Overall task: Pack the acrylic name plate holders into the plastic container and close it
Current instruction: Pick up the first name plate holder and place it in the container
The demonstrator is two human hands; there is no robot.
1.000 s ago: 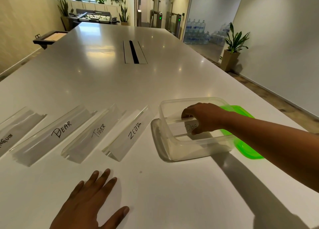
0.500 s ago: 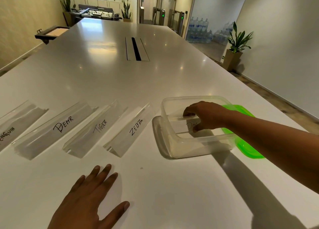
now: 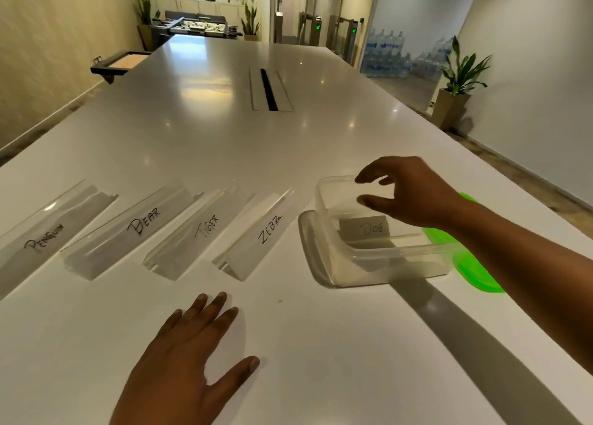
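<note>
A clear plastic container [image 3: 394, 266] stands on the white table at the right, with a name plate holder marked DOG [image 3: 369, 229] lying inside it. My right hand [image 3: 414, 193] hovers above the container, fingers loosely spread and holding nothing. A green lid [image 3: 475, 270] lies flat behind and right of the container, partly hidden by my forearm. To the left lie several acrylic holders in a row: ZEBRA [image 3: 256, 235], TIGER [image 3: 195, 232], BEAR [image 3: 131, 232], PENGUIN [image 3: 48, 232]. My left hand [image 3: 189, 360] rests flat on the table near the front edge.
A cable slot [image 3: 269, 89] sits in the middle of the long table [image 3: 192, 136]. A dark tray [image 3: 120, 63] juts out at the far left edge. A potted plant [image 3: 455, 91] stands on the floor to the right.
My right hand has let go of the DOG holder and risen out of the container. The holder now lies inside. My left hand stays flat on the table.
</note>
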